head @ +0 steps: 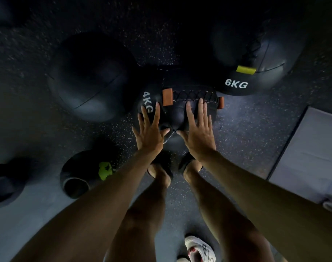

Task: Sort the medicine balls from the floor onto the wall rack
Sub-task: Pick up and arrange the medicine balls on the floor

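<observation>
Under both hands lies the 4KG ball (177, 108); left hand (150, 131) and right hand (198, 131) spread flat on it.

Dim light, dark speckled rubber floor (246, 129). Grey mat (309, 154) lies flat at right edge. Black kettlebell (76, 173) with a green mark at lower left, on the floor. White shoe (199, 248) at bottom edge.
</observation>
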{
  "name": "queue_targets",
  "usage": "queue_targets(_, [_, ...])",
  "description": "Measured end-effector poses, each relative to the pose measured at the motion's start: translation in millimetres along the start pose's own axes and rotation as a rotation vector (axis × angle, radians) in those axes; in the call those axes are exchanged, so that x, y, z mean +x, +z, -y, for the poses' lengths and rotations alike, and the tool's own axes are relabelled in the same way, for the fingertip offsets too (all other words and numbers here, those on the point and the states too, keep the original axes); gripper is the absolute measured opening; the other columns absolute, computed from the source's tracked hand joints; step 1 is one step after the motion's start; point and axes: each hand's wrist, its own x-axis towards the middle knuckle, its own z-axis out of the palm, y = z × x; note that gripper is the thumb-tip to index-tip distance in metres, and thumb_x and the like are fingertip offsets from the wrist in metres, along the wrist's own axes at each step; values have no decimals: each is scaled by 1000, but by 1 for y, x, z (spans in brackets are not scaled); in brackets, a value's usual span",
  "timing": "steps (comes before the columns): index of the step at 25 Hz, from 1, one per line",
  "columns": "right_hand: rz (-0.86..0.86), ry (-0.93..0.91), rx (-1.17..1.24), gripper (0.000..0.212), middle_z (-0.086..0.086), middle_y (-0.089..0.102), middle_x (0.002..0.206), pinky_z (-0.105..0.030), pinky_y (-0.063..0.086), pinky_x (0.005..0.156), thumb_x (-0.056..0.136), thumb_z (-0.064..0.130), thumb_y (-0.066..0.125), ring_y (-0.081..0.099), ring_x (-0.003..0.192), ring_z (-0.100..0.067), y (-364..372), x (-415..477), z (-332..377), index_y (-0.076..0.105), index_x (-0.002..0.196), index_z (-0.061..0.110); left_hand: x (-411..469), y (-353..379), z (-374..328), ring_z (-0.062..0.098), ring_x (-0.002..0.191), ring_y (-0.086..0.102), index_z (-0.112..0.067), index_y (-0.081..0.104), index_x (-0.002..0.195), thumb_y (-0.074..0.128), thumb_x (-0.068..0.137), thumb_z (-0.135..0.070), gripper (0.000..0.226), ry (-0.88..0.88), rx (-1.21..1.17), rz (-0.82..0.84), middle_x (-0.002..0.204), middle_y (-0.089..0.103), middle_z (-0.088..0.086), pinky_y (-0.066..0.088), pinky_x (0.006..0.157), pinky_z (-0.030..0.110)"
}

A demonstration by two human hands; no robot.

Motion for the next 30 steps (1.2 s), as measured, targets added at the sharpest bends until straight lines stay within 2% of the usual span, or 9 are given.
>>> queue_targets(7, [106, 114, 8, 84, -8, -21, 166, -51, 6, 125, 99, 53, 44, -18, 153, -26, -37, 76, 11, -11, 159, 31, 61, -46, -10, 45, 152, 2, -37, -9, 158, 51, 95, -58, 90, 71, -115, 22, 165, -8, 23, 12, 120, 62])
queue_targets(10, [191, 180, 21, 87, -4, -19, 167, -49, 6, 126, 98, 51, 51, -15, 154, -23, -63, 113, 15, -9, 159, 35, 92, -72, -11, 39, 153, -6, -37, -6, 159, 51, 93, -61, 90, 144, -190, 61, 164, -9, 26, 5, 122, 60])
queue_targets(13, [260, 230, 29, 89, -4, -14, 168, -52, 8, 125, 96, 50, 57, -11, 155, -23, -90, 149, 18, -4, 159, 37, 114, -98, -15, 36, 154, -7, -36, -3, 159, 51, 93, -62, 89, 182, -251, 85, 164, -7, 26, 8, 122, 60])
queue_targets(17, [335, 265, 49, 90, -3, -9, 168, -52, 12, 124, 94, 46, 62, -6, 155, -23, -120, 192, 20, 1, 159, 37, 111, -104, -13, 39, 153, -7, -31, -10, 159, 63, 77, -74, 118, 355, -96, 24, 164, -13, 22, 14, 120, 63])
queue_targets(19, [347, 278, 60, 88, -5, -6, 169, -51, 12, 125, 95, 45, 61, -5, 155, -25, -131, 213, 20, 2, 160, 36, 124, -111, -13, 37, 153, -9, -36, -14, 157, 65, 73, -75, 122, 350, -51, 38, 165, -16, 18, 17, 117, 66])
queue_targets(21, [257, 307, 116, 79, -7, 2, 169, -50, 13, 125, 98, 49, 54, 1, 155, -28, -137, 227, 23, 7, 160, 32, 148, -128, -24, 35, 154, -9, -39, -14, 157, 66, 75, -72, 118, 308, -48, 67, 166, -15, 16, 19, 117, 66])
queue_targets(24, [-48, 322, 148, 62, -12, 18, 166, -52, 20, 122, 104, 49, 39, 14, 153, -32, -130, 217, 39, 23, 159, 24, 188, -161, -45, 34, 154, -7, -43, -10, 156, 69, 77, -67, 114, 231, -96, 165, 167, -13, 12, 18, 118, 64])
queue_targets(26, [-189, 266, 76, 61, -16, 18, 165, -52, 21, 122, 104, 48, 39, 14, 153, -34, -117, 193, 50, 25, 157, 21, 212, -184, -59, 33, 154, 3, -43, 0, 157, 70, 79, -64, 107, 176, -116, 158, 168, -5, 7, 25, 116, 60])
queue_targets(30, [-143, 240, 100, 78, -9, -5, 168, -51, 10, 124, 99, 62, 41, -6, 155, -29, -114, 189, 47, 6, 161, 29, 250, -217, -85, 31, 139, 38, -30, 35, 152, 59, 91, -59, 71, 115, -128, -76, 152, 40, 11, 43, 102, 50])
